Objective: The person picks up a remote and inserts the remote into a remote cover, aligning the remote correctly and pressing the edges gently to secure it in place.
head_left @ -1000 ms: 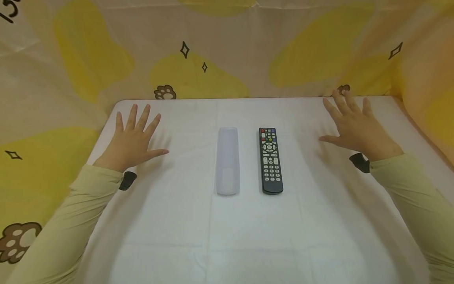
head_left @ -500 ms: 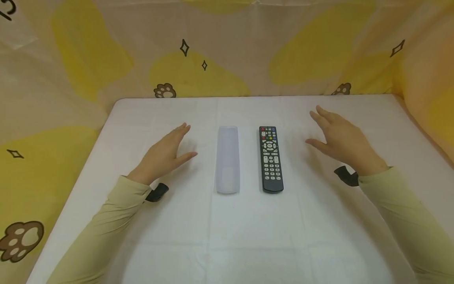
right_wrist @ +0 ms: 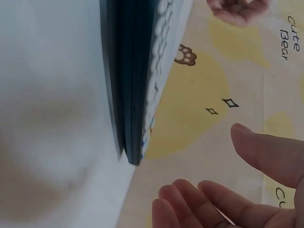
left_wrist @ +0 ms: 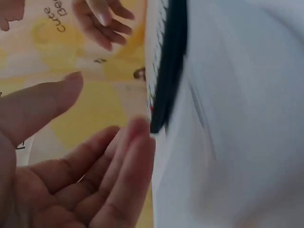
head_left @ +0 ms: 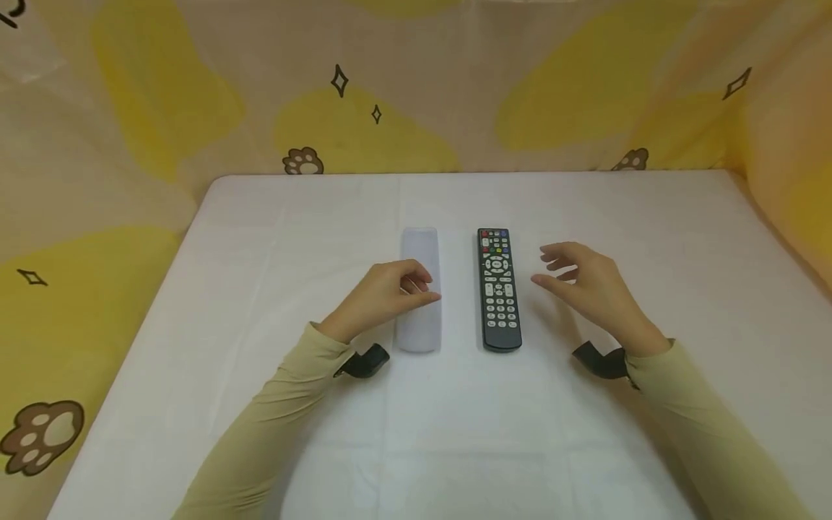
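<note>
Farther back, past the remote (head_left: pixel 499 290), patterned cloth (head_left: pixel 429 50)

Head view: left hand (head_left: pixel 383 295) hides part of the cover's (head_left: pixel 419 336) middle; contact between them cannot be determined. Key markings on the remote (head_left: pixel 499 290) too small to read. Left sleeve (head_left: pixel 273 412) and right sleeve (head_left: pixel 705 433) cut off by bottom edge. Wrist views: remote cut off at top, keys blurred.

A black remote control (head_left: pixel 500 291) with white buttons (head_left: pixel 497 264) lies near the right hand (head_left: pixel 593 290), a translucent whitish cover (head_left: pixel 419 331) by the left hand (head_left: pixel 385 293); beyond both, yellow-patched cream cloth (head_left: pixel 429 43) with brown paw prints (head_left: pixel 303 161).
</note>
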`<state>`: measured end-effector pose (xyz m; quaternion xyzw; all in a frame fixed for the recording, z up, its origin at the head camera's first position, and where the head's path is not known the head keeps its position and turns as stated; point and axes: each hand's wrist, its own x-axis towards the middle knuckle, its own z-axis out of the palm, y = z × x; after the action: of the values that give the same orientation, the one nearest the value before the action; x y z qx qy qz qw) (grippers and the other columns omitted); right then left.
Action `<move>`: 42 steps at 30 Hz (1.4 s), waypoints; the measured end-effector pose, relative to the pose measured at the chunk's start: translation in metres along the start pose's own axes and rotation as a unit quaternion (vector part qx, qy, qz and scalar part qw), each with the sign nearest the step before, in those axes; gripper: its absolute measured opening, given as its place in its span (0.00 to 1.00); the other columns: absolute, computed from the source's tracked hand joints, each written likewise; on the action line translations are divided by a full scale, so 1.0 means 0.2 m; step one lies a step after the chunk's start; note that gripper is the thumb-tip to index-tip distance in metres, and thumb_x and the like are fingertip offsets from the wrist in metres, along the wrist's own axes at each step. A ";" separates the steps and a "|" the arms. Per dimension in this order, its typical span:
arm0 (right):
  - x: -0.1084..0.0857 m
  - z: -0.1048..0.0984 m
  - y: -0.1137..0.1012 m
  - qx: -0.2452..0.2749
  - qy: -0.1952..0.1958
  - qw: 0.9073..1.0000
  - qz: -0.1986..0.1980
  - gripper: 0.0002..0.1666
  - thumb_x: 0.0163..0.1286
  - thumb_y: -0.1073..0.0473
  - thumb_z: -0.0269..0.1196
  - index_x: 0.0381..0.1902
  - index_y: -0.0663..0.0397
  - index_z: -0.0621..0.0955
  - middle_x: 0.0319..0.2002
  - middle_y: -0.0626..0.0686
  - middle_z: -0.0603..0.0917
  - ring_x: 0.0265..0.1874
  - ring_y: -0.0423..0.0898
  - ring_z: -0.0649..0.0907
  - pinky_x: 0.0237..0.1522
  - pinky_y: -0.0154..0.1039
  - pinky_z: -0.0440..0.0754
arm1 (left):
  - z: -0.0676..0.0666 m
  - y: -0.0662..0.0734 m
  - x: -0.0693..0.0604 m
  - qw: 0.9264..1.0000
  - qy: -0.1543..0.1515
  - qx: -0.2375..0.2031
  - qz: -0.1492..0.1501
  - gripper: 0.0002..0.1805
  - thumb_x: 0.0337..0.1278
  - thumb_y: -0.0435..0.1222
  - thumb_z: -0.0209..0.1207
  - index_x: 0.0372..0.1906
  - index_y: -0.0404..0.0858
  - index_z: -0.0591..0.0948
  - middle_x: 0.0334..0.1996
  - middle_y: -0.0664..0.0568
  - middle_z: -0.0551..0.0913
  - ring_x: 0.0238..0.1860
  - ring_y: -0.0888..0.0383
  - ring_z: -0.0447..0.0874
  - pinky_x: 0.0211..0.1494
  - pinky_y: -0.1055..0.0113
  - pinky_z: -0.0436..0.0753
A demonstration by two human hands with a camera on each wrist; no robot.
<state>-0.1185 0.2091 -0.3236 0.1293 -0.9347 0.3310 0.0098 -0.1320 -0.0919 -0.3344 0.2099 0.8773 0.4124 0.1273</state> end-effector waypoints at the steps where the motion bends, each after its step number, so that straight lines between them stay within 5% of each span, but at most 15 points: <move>1: 0.00 0.01 0.00 0.010 -0.004 1.000 0.009 0.28 0.62 0.58 0.66 0.56 0.68 0.74 0.48 0.64 0.80 0.44 0.59 0.81 0.45 0.53 0.80 | 0.02 0.02 0.02 1.000 -0.016 -0.014 -0.008 0.15 0.55 0.40 0.65 0.42 0.33 0.80 0.33 0.51 0.82 0.34 0.59 0.82 0.37 0.68 0.81; 7: 0.00 0.07 0.01 0.052 -0.041 0.996 0.061 0.26 0.65 0.55 0.64 0.55 0.67 0.75 0.44 0.63 0.82 0.41 0.57 0.82 0.45 0.51 0.80 | 0.16 0.11 0.16 0.995 -0.083 -0.023 -0.042 0.14 0.56 0.39 0.65 0.41 0.32 0.79 0.26 0.53 0.84 0.27 0.62 0.82 0.31 0.73 0.78; 16: 0.00 0.16 0.04 0.087 -0.080 0.990 0.074 0.23 0.64 0.54 0.65 0.49 0.67 0.79 0.37 0.58 0.85 0.37 0.51 0.83 0.38 0.42 0.78 | 0.27 0.13 0.20 0.991 -0.075 -0.021 -0.105 0.13 0.55 0.38 0.65 0.37 0.32 0.80 0.21 0.53 0.83 0.23 0.62 0.81 0.25 0.74 0.74; 25: 0.00 0.19 0.08 0.192 -0.109 0.968 0.117 0.18 0.65 0.61 0.62 0.48 0.72 0.78 0.36 0.61 0.85 0.32 0.46 0.84 0.32 0.36 0.82 | 0.32 0.12 0.22 0.991 -0.073 -0.056 -0.102 0.15 0.54 0.34 0.66 0.42 0.28 0.78 0.24 0.51 0.84 0.23 0.63 0.82 0.26 0.74 0.77; 34: -0.01 0.20 0.12 0.258 -0.122 0.949 0.132 0.20 0.65 0.67 0.60 0.50 0.78 0.74 0.37 0.63 0.84 0.32 0.43 0.85 0.37 0.36 0.83 | 0.36 0.13 0.23 0.986 -0.062 -0.104 -0.113 0.14 0.53 0.32 0.66 0.40 0.27 0.78 0.25 0.48 0.85 0.23 0.61 0.84 0.27 0.72 0.81; 42: -0.01 0.20 0.11 0.263 -0.125 0.948 0.131 0.21 0.66 0.67 0.60 0.51 0.79 0.72 0.39 0.65 0.84 0.32 0.41 0.85 0.38 0.34 0.83 | 0.36 0.13 0.23 0.986 -0.064 -0.107 -0.107 0.12 0.52 0.31 0.66 0.38 0.28 0.78 0.23 0.49 0.85 0.22 0.62 0.83 0.27 0.72 0.81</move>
<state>-0.1193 0.2006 -0.3684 0.0437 -0.8172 0.5443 -0.1845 -0.1375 -0.0066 -0.3613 0.1262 0.8356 0.4736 0.2482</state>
